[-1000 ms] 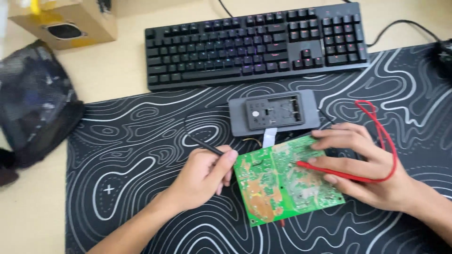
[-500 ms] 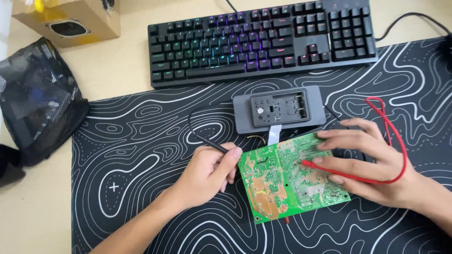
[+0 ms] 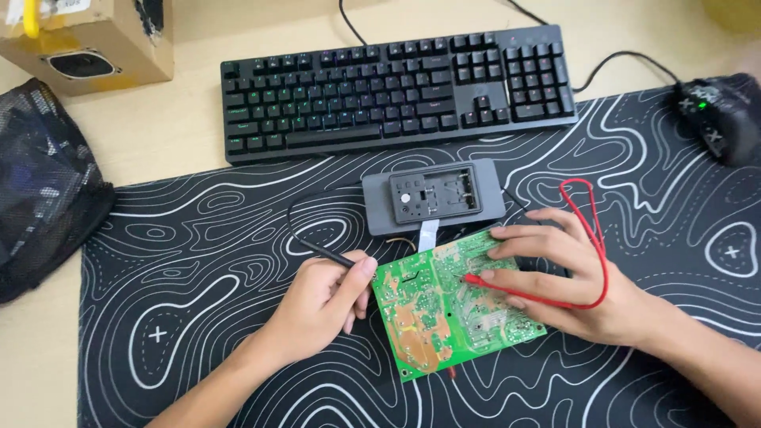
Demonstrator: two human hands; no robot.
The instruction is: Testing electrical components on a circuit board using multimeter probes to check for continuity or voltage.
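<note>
A green circuit board (image 3: pixel 432 305) lies solder side up on the black desk mat (image 3: pixel 198 293). My left hand (image 3: pixel 321 305) grips a black test probe (image 3: pixel 337 258) at the board's left edge, and its black lead loops off to the upper left. My right hand (image 3: pixel 559 277) rests on the board's right part and pinches a red test probe (image 3: pixel 483 279) whose tip touches the board. The red lead (image 3: pixel 590 230) arcs over that hand. A white ribbon cable joins the board to a grey device case (image 3: pixel 432 194) just behind it.
A black keyboard (image 3: pixel 396 83) with lit keys lies behind the mat. A black mouse (image 3: pixel 721 115) sits at the far right. A black mesh bag (image 3: pixel 43 198) is on the left, with a cardboard box (image 3: pixel 87 40) at the back left.
The view has shifted a little, so everything sits slightly further right and lower in the frame. Both hands keep their probes on the board in much the same place.
</note>
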